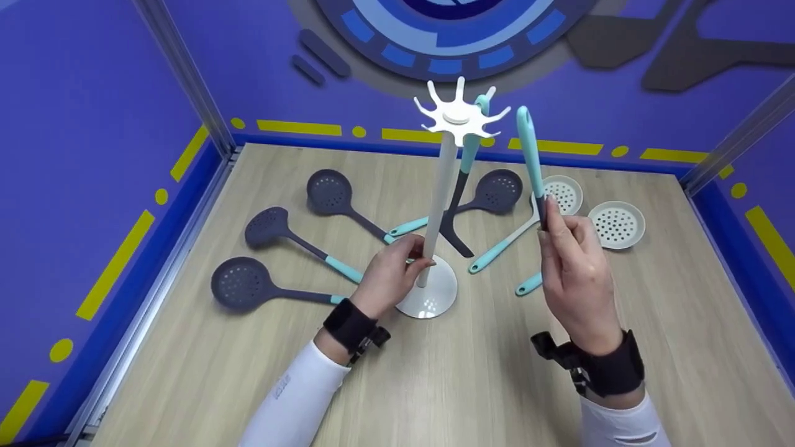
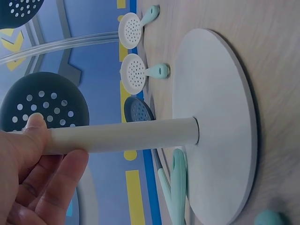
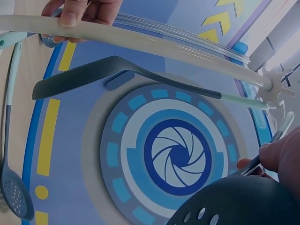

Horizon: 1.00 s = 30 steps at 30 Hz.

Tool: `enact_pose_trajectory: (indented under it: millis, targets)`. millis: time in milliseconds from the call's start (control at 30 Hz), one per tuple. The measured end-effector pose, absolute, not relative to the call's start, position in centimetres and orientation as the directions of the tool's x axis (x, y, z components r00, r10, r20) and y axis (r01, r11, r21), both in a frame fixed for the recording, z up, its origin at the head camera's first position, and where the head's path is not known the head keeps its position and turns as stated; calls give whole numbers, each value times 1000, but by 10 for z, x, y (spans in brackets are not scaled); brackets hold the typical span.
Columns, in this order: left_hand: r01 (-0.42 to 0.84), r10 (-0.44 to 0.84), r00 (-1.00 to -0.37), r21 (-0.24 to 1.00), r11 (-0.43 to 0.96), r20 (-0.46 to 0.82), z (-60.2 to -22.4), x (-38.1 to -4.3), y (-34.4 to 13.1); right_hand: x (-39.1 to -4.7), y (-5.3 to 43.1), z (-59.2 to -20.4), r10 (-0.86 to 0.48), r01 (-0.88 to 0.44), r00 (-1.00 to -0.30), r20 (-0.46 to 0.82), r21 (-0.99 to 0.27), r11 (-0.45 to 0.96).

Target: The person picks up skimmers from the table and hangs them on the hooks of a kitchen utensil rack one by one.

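Tipping is my main worry rn tbh. The white stand (image 1: 437, 205) is upright on the table (image 1: 472, 372), and the left hand (image 1: 394, 267) grips it low on the pole (image 2: 122, 136), above the base (image 1: 441, 298), so imo any shove up at the hooks (image 1: 456, 113) could make it lean or twist. 2nd risk: the skimmer (image 1: 530, 149) is up in the air, handle end pointing up near the hooks but apart from them, and if the angle's off it could slide past a prong or bump the turner (image 1: 458, 192) hanging there. Might knock that one loose, esp. if it swings.

Fingers: the left ones are curled round the pole w/ the thumb, clamped on, tho I can't see the far side of the wrap. Right hand (image 1: 581, 267) pinches the skimmer by its dark shaft, just below the teal part, thumb and fingers closed on it. Narrow hold btw, so it could prob. roll and swing the head (image 3: 253, 201) off line. Can't tell how the lower fingers sit, fwiw.
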<state>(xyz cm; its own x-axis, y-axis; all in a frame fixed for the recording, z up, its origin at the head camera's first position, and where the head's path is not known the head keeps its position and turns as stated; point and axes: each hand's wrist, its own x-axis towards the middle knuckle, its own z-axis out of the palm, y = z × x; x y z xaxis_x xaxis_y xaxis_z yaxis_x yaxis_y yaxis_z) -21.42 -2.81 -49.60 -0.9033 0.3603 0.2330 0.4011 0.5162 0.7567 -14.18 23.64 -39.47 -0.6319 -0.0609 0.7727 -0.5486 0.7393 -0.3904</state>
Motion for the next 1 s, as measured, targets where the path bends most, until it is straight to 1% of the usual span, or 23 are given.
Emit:
enact_pose_trajectory:
  millis: [633, 1000]
  targets:
    - [417, 359, -899, 743, 523, 252, -498, -215, -30, -148, 227, -387, -56, -530, -675, 735, -432, 730]
    - [421, 365, -897, 734, 532, 249, -497, -214, -28, -147, 226, -390, -49, -538, -676, 736, -447, 714]
